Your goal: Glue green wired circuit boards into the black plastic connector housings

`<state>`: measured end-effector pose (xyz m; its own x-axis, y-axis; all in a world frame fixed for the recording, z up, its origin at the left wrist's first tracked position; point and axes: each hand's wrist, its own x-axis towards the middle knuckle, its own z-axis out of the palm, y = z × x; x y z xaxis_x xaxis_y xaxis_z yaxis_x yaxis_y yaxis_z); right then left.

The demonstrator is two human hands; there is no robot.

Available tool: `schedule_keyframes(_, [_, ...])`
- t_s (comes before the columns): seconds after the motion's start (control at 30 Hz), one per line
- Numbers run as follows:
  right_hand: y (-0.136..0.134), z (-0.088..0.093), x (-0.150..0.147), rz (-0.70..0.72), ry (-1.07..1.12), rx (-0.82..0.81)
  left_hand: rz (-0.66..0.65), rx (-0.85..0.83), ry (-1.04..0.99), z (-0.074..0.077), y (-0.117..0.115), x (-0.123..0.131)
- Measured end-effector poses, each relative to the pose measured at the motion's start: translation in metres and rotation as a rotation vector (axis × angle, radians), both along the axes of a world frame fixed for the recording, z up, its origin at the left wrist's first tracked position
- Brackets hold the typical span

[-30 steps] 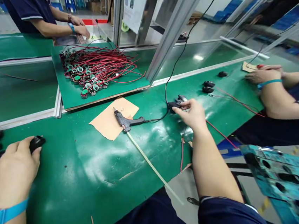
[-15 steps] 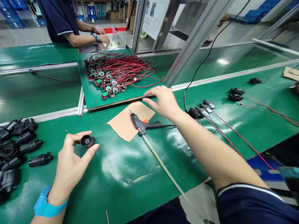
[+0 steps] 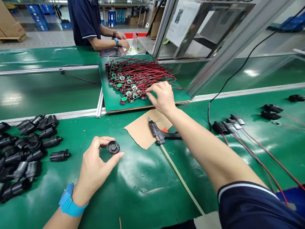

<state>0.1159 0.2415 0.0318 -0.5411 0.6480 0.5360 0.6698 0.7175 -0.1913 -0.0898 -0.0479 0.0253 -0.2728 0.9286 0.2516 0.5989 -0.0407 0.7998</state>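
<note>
My left hand [image 3: 98, 166] pinches a black plastic housing [image 3: 113, 147] between thumb and fingers, held just above the green belt with its round opening facing me. My right hand [image 3: 161, 97] reaches forward onto a green board [image 3: 110, 100], its fingers closed among a heap of small round circuit boards with red wires [image 3: 135, 78]. What the fingers grip there is too small to make out. A black glue gun [image 3: 159, 133] lies on a piece of brown cardboard [image 3: 140, 130] under my right forearm.
A pile of black housings [image 3: 18, 152] lies at the left. Several finished housings with red wires [image 3: 229, 125] lie at the right, more [image 3: 272, 110] farther right. Across the line another person [image 3: 86, 16] works at the far belt. A slanted metal post [image 3: 232, 42] rises right of the board.
My right hand has moved forward from the board's near edge onto the heap of wired boards. My left hand has carried the black housing a little rightward. The view has shifted left.
</note>
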Motion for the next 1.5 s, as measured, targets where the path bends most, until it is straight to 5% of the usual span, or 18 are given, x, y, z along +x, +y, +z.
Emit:
schedule_keyframes(0.23, [-0.047, 0.020, -0.005, 0.176, 0.102, 0.083, -0.045, -0.023, -0.050, 0.000, -0.001, 0.006])
schedule_keyframes(0.4, [-0.120, 0.058, 0.007, 0.331, 0.136, 0.174, -0.109, -0.031, -0.121, -0.003, -0.002, 0.011])
schedule_keyframes(0.63, [-0.203, 0.092, 0.043, 0.360, 0.078, -0.237, -0.286, -0.024, -0.139, -0.014, -0.007, 0.029])
schedule_keyframes(0.97, [-0.213, 0.051, 0.045, 0.484, 0.225, -0.766, -0.473, -0.082, -0.164, -0.012, -0.011, 0.044])
schedule_keyframes(1.17, [-0.205, 0.034, 0.038, 0.501, 0.275, -0.758, -0.527, -0.120, -0.164, -0.012, -0.009, 0.042])
schedule_keyframes(1.5, [-0.193, 0.041, 0.053, 0.517, 0.031, -0.745, -0.546, -0.204, -0.279, -0.013, -0.006, 0.036])
